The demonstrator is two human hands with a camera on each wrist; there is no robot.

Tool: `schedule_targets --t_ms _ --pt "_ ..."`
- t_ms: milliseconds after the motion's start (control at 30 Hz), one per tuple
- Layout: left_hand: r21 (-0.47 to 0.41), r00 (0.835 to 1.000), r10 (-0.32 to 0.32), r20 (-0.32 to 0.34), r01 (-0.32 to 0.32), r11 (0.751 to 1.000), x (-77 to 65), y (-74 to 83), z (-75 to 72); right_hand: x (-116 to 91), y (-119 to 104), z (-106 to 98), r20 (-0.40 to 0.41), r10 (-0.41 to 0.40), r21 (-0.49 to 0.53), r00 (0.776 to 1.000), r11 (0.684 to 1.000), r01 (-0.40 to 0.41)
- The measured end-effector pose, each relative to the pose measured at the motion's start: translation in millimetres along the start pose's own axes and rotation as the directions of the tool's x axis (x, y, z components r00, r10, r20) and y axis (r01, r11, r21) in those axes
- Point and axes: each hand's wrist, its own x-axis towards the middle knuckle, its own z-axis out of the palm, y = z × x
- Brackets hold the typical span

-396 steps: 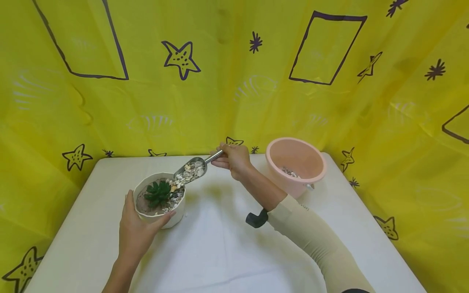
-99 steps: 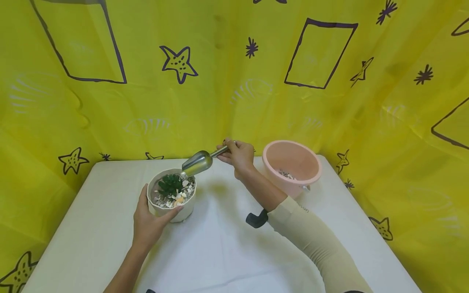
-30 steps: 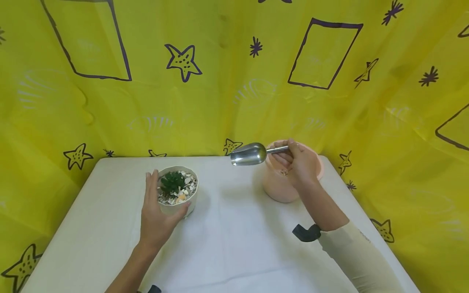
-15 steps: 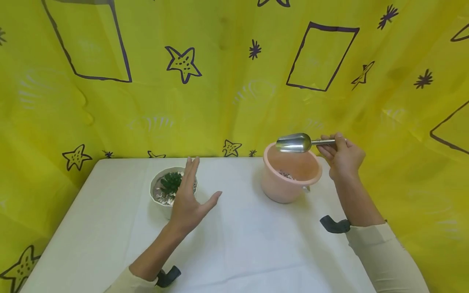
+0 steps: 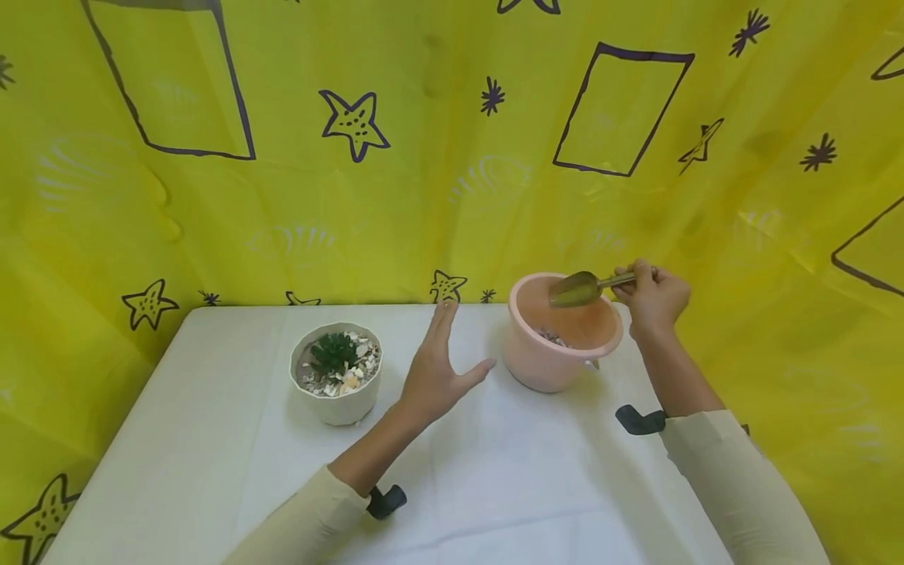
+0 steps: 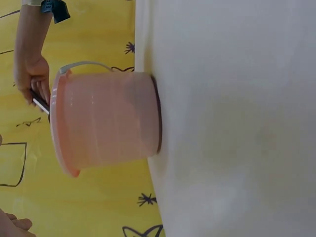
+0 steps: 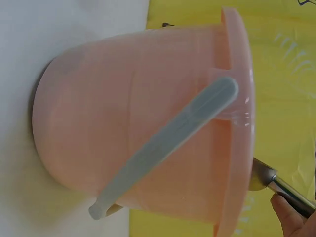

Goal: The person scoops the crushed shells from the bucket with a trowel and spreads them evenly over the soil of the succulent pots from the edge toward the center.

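My right hand [image 5: 655, 298] grips the handle of a metal scoop [image 5: 575, 290], whose bowl dips inside the rim of the pink bucket [image 5: 540, 365]. Some pebbles [image 5: 553, 337] lie at the bucket's bottom. In the right wrist view the bucket's wall hides most of the scoop [image 7: 263, 174]. My left hand [image 5: 434, 377] hovers between the pot and the bucket, fingers straight, thumb spread, holding nothing. To its left stands a white plant pot [image 5: 337, 408] with a green succulent [image 5: 333, 353]. White and grey pebbles [image 5: 360, 365] cover much of the pot's top, and a greyish patch shows at its left.
Both pot and bucket stand on a table with a white cloth [image 5: 452, 486]. A yellow curtain [image 5: 417, 196] with dark star drawings hangs right behind the table's far edge. The bucket's grey handle [image 7: 163, 148] hangs down its side.
Earlier, the right hand tipped pebbles from the scoop into the pot. Since then it has carried the emptied scoop right, into the bucket. The left hand has let go of the pot and moved right.
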Motion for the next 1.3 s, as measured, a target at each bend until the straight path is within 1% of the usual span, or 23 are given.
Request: schedule_targets --t_ms 167,233,333,433,533,633,733,833,867,933,967,1000,1067,1133,1200,1300 --pt "0.0 0.997 -0.051 0.056 0.051 0.999 11.6 4.3 20.5 6 6 3 0.008 -0.007 -0.101 1.0 0.995 0.008" --pt "0.005 0.994 -0.075 0.075 0.075 0.997 16.7 4.9 27.4 8 9 5 0.022 -0.029 -0.172 0.999 0.984 0.032" --pt "0.011 0.988 -0.115 0.102 0.115 0.993 23.5 2.3 38.6 10 15 9 0.05 -0.079 -0.281 0.996 0.955 0.089" --pt "0.015 0.981 -0.147 0.124 0.147 0.989 30.1 -1.2 49.7 12 21 12 0.091 -0.139 -0.377 0.986 0.912 0.163" --pt "0.026 0.979 -0.151 0.136 0.149 0.988 36.6 -3.1 59.5 13 24 13 0.134 -0.175 -0.432 0.975 0.875 0.216" --pt "0.05 0.979 -0.141 0.147 0.135 0.99 42.5 -3.9 67.0 14 27 15 0.182 -0.187 -0.496 0.965 0.83 0.255" --pt "0.068 0.976 -0.144 0.161 0.134 0.989 46.7 -4.7 73.4 16 30 16 0.234 -0.184 -0.552 0.955 0.783 0.286" --pt "0.075 0.974 -0.15 0.172 0.139 0.987 49.9 -5.2 78.9 17 34 18 0.277 -0.198 -0.589 0.94 0.738 0.329" --pt "0.072 0.974 -0.147 0.173 0.137 0.988 51.0 -5.1 80.4 18 35 20 0.292 -0.201 -0.596 0.935 0.726 0.343" --pt "0.06 0.976 -0.132 0.171 0.124 0.991 52.9 -4.7 83.4 19 38 22 0.314 -0.219 -0.62 0.924 0.69 0.374" --pt "0.05 0.978 -0.125 0.17 0.118 0.992 53.8 -4.1 84.7 20 39 23 0.326 -0.221 -0.624 0.919 0.68 0.385" --pt "0.037 0.979 -0.113 0.168 0.109 0.993 54.6 -3.5 85.9 21 40 24 0.34 -0.226 -0.636 0.913 0.66 0.4" --pt "0.026 0.982 -0.087 0.165 0.083 0.996 56.4 -2.7 88.4 22 42 26 0.367 -0.227 -0.651 0.902 0.63 0.423" --pt "0.033 0.983 -0.071 0.167 0.066 0.997 57.6 -2.0 90.5 23 43 27 0.399 -0.223 -0.66 0.89 0.604 0.447" --pt "0.053 0.983 -0.061 0.171 0.052 0.997 58.6 -1.5 92.2 24 44 26 0.426 -0.223 -0.674 0.877 0.568 0.472" --pt "0.084 0.983 -0.06 0.175 0.046 0.995 59.3 -1.1 93.8 26 47 25 0.461 -0.209 -0.693 0.863 0.522 0.497"
